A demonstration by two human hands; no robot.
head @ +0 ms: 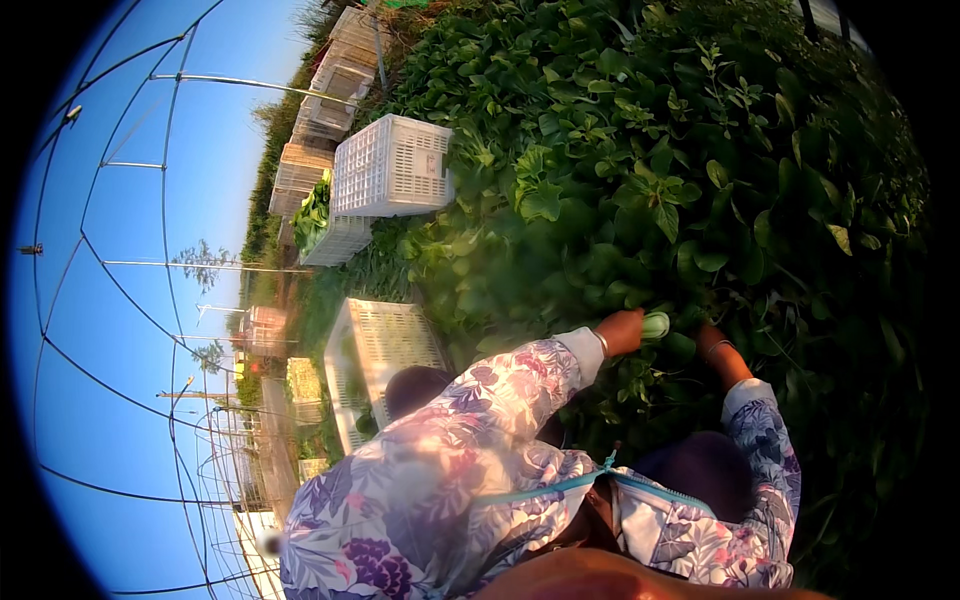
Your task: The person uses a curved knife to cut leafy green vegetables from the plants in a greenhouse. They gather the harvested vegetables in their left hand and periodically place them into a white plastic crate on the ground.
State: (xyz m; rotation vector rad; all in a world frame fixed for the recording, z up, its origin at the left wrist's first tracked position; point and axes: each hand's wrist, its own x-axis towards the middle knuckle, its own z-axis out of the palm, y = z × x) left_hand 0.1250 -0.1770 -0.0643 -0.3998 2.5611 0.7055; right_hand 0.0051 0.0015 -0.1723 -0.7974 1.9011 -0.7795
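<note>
My left hand (624,333) grips a head of leafy greens that looks like bok choy (655,325); its pale green base points toward my right hand. Leaves hide most of the rest of that head. Close by, my right hand (711,342) reaches down among the dark leaves. Its fingers are hidden, so whether it holds anything is unclear. Dense leafy green plants (592,217) surround both hands. A bracelet shows on each wrist, below the cuffs of a floral jacket (517,375).
An open white plastic crate (397,330) stands beside my left arm. Farther off, another white crate (394,169) bears writing, next to a crate of cut greens (339,241). Stacked crates (341,71) line the field edge. Metal hoop framing (169,150) rises against the sky.
</note>
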